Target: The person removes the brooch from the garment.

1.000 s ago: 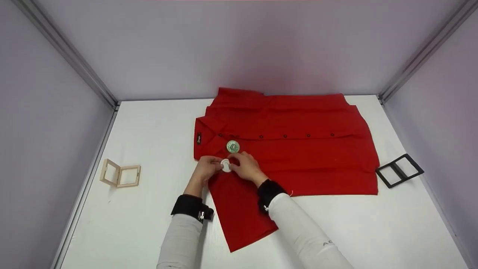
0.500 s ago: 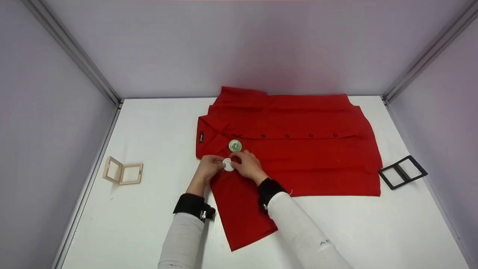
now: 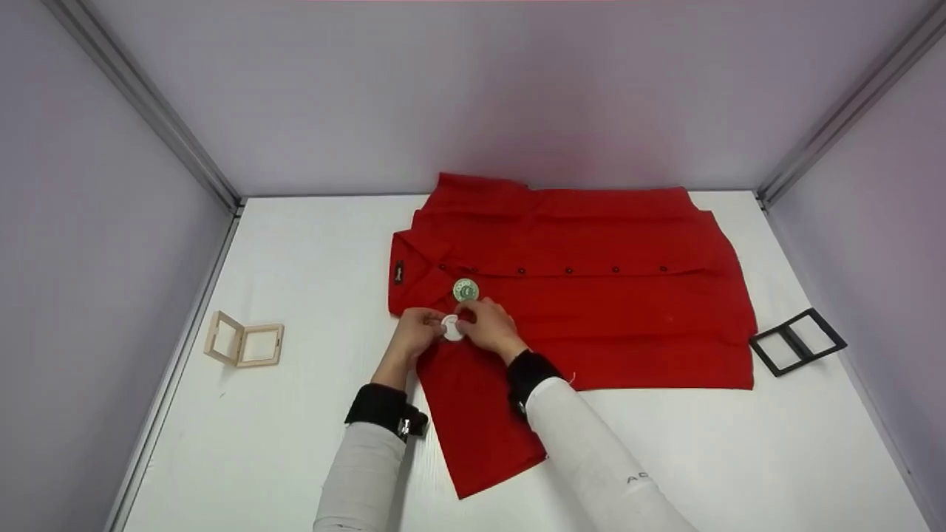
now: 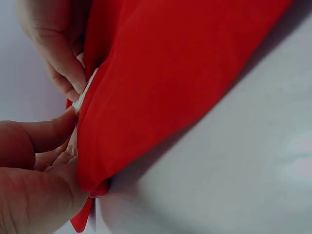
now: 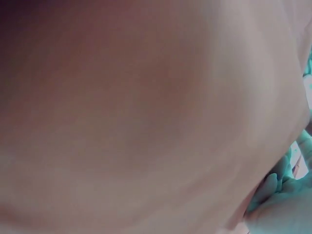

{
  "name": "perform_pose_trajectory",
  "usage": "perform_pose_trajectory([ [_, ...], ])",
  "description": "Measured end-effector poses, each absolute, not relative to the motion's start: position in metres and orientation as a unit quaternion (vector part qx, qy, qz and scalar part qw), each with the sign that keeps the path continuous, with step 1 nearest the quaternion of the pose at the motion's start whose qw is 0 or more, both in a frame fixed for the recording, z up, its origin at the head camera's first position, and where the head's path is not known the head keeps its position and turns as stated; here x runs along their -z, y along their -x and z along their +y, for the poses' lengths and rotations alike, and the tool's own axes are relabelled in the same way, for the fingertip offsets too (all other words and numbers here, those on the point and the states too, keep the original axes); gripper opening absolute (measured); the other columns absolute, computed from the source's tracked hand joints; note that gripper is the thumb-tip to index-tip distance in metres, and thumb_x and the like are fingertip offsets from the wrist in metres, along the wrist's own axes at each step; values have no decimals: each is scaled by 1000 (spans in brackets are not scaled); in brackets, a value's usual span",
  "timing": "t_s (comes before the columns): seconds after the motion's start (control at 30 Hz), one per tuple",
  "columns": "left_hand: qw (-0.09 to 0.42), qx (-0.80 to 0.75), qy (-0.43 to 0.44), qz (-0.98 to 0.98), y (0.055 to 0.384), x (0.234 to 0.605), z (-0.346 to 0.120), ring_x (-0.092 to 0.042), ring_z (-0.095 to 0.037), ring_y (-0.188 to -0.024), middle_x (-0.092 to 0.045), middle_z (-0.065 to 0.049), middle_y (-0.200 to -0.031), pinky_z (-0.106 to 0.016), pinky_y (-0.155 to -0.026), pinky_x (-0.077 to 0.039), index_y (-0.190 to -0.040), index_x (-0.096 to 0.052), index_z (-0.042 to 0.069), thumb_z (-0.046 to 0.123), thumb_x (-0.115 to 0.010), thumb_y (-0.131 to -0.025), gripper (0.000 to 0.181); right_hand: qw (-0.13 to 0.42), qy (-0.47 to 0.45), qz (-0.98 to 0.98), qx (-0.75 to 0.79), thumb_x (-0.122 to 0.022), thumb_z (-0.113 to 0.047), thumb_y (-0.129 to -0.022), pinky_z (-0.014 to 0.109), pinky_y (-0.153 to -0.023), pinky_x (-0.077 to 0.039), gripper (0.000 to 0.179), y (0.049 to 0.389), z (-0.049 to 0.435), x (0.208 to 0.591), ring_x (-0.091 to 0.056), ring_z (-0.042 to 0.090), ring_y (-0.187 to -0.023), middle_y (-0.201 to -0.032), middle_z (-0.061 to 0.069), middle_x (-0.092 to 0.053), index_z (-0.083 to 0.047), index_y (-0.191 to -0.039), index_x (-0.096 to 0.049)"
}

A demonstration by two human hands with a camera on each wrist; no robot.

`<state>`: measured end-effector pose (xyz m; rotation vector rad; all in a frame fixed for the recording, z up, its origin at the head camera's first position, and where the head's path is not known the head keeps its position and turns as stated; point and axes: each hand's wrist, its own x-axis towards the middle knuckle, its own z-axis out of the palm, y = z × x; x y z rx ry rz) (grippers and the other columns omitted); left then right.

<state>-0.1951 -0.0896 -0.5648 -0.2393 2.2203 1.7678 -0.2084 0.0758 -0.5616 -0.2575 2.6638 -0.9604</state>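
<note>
A small white disc (image 3: 452, 328) lies over the sleeve end of a red button-up shirt (image 3: 613, 325), just below the collar. My left hand (image 3: 414, 332) pinches the disc's left side, and my right hand (image 3: 491, 326) pinches its right side. In the left wrist view, the disc (image 4: 84, 93) shows edge-on against the red cloth (image 4: 151, 83), with fingertips of both hands on it. A green-and-white patterned round piece (image 3: 465, 289) rests on the shirt right above my right fingers. My right palm (image 5: 146, 117) fills most of the right wrist view and hides the disc.
A small open wooden double frame (image 3: 259, 346) stands on the white table (image 3: 310, 266) at the left. On the right, a black double frame (image 3: 797, 343) lies close to the shirt's hem. Pale walls (image 3: 473, 89) enclose the table at the back and sides.
Both hands stay on the white disc with barely any movement. The whole scene has shifted slightly right in the head view as the camera moved.
</note>
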Motion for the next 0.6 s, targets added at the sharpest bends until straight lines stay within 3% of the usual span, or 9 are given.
perform_pose_trajectory([
  [0.6, 135, -600, 97, 783, 194, 563, -86, -57, -17, -74, -66, -17, -86, -24, -63, -47, -100, -68, -11, -13, -60, -85, 17, 139, 66, 933, 327, -66, -24, -95, 45, -82, -43, 18, 206, 71, 558, -54, 26, -97, -104, 5, -57, -21, -112, -70],
])
